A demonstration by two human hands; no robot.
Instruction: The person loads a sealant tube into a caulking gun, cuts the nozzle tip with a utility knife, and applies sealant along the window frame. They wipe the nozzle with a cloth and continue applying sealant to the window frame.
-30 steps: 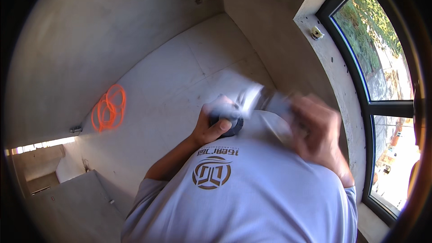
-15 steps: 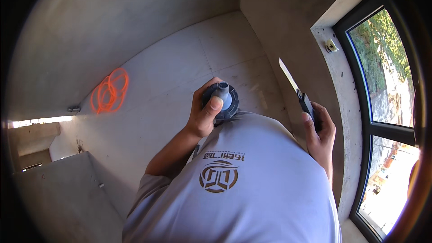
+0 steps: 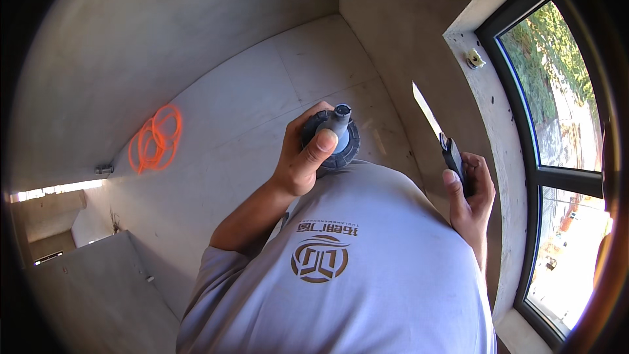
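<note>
My left hand (image 3: 303, 157) is closed round the front of a caulking gun, in front of my chest. Its dark round end cap (image 3: 352, 147) and grey tapered nozzle (image 3: 339, 118) point up toward me, and my thumb lies against the nozzle's base. The rest of the gun is hidden below the cap and hand. Off to the right, my right hand (image 3: 473, 202) grips the black handle of a utility knife (image 3: 452, 157). The long bare blade (image 3: 427, 110) is slid out and angles up to the left, apart from the nozzle.
A dark-framed window (image 3: 534, 124) with a concrete sill (image 3: 488, 98) runs along the right; a small pale roll (image 3: 474, 59) sits on the sill. A loose orange coil (image 3: 156, 137) lies on the pale floor (image 3: 223, 137) beside the left wall. Bare walls meet at the far corner.
My left hand has moved the nozzle slightly right and up in the view. The knife stays in my right hand, its blade tilted a little differently. The room has shifted slightly left.
</note>
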